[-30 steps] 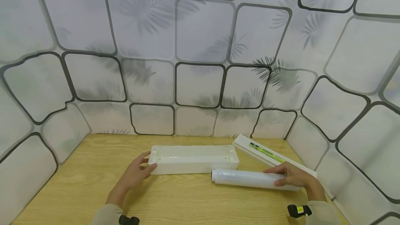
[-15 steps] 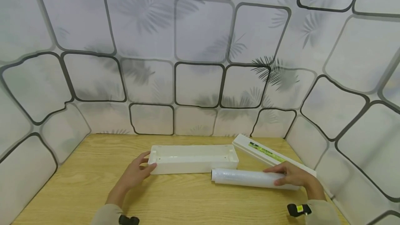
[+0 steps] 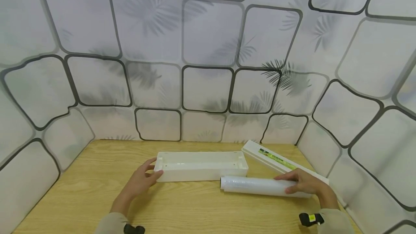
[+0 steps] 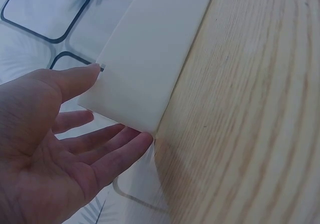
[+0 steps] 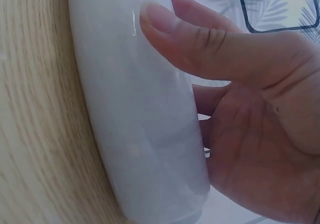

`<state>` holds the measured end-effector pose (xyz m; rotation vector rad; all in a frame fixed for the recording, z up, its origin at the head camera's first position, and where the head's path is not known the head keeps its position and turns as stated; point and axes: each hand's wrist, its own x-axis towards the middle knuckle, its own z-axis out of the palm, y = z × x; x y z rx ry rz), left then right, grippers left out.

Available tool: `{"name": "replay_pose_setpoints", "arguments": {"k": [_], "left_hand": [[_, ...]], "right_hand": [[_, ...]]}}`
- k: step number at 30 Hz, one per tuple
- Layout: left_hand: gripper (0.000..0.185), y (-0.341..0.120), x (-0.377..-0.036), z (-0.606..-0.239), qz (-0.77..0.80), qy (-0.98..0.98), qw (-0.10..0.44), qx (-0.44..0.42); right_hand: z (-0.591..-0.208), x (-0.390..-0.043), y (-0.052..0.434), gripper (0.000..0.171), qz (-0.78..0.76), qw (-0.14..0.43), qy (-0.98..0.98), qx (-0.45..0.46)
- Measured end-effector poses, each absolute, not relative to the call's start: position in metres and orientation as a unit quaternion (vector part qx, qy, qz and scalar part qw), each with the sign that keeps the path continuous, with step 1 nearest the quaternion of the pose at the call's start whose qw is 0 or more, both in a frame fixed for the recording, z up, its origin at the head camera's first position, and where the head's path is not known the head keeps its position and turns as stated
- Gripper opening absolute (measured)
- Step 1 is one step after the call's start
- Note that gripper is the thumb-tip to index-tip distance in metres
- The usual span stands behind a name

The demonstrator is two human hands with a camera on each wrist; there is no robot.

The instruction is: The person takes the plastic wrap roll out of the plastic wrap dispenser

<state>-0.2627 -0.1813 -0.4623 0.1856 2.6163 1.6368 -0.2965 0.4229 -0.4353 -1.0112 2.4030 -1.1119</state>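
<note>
Right hand (image 3: 303,185) is wrapped around the cling film roll (image 3: 260,186), which lies on the wooden table (image 3: 81,198) just before the open white box (image 3: 201,165). Left hand (image 3: 141,181), fingers relaxed, steadies the box's end. Loading appears begun; lifting the roll over the rim would be called for.

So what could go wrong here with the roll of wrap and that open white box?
The right hand grips the cling film roll only at its right end, so the free left end could dip or knock the open white box when lifted. The left hand merely touches the box's left end with relaxed fingers, so the box might slide on the wooden table. The lid lies close behind the roll and could be bumped.
</note>
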Motion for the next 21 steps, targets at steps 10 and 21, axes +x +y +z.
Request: {"name": "replay_pose_setpoints", "arguments": {"k": [10,21], "left_hand": [[0.069,-0.181,-0.261,-0.462,0.532,0.845,0.025,0.056],[0.070,-0.180,-0.262,-0.462,0.527,0.848,0.025,0.055]], "right_hand": [[-0.432,-0.295,0.417,0.039,-0.376,0.144,0.851,-0.338],[-0.425,-0.293,0.407,0.036,-0.337,0.117,0.886,-0.294]]}}
